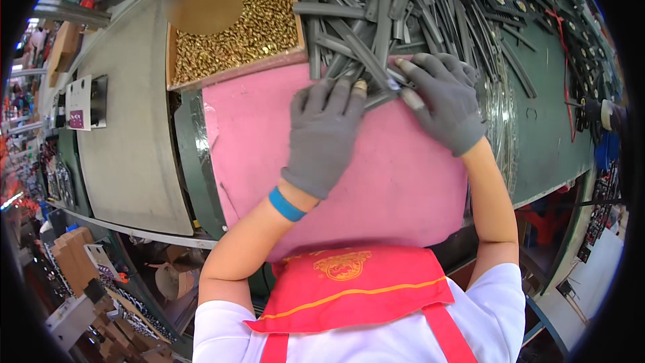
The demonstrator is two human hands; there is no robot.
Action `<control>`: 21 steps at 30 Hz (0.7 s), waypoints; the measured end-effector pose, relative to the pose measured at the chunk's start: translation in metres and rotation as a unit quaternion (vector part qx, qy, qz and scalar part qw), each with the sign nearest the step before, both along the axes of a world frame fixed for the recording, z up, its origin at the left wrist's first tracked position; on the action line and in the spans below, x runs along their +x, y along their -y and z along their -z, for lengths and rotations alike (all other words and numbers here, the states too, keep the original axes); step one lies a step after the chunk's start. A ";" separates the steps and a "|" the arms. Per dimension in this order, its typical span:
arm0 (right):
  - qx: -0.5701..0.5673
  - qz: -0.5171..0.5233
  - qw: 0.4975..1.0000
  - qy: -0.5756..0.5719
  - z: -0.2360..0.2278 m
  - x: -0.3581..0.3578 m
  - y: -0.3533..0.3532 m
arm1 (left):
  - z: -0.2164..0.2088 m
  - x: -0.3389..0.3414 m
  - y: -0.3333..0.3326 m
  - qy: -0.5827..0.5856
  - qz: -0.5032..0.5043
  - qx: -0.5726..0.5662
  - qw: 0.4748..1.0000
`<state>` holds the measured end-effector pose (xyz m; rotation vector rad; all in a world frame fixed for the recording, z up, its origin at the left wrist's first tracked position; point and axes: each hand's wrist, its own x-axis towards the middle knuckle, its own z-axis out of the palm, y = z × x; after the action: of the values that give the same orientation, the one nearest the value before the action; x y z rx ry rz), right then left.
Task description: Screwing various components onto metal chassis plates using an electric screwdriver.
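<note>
Both my hands wear grey gloves with pale-worn fingertips, at the far edge of a pink mat (403, 175). A short dark grey strip (381, 100) lies between them. My left hand (324, 131) is palm down, its forefinger against the strip's left end; its thumb is hidden beneath. At the strip's other end, my right hand (443, 101) curls forefinger and thumb around a small shiny spot, too small to name. Just beyond the fingers rises a loose pile of dark grey channel-shaped strips (366, 50).
A wooden tray (235, 75) of small brass-coloured pieces (269, 33) stands at the back left, a round brownish disc (205, 5) over its corner. Further left is a grey board (134, 141). Clear plastic film (502, 128) edges the mat; black parts and a red cord (566, 74) lie right.
</note>
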<state>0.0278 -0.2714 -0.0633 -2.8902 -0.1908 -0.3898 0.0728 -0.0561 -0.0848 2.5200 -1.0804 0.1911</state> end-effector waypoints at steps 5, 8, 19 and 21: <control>0.012 -0.066 0.997 -0.046 0.005 -0.033 -0.029 | 0.001 -0.026 -0.047 0.041 -0.001 0.050 0.998; 0.026 -0.105 0.991 -0.079 0.008 -0.059 -0.051 | -0.003 -0.053 -0.078 -0.014 -0.006 0.060 0.998; 0.082 0.024 0.996 0.007 0.013 -0.108 -0.040 | 0.001 -0.105 -0.124 0.040 -0.185 -0.048 0.981; 0.068 0.014 0.997 0.023 0.017 -0.119 -0.043 | -0.005 -0.090 -0.118 0.019 -0.157 0.034 0.987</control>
<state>-0.0916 -0.2283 -0.0803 -2.7533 -0.1272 -0.4570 -0.0169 0.0619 -0.0802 2.7479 -0.7069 0.2951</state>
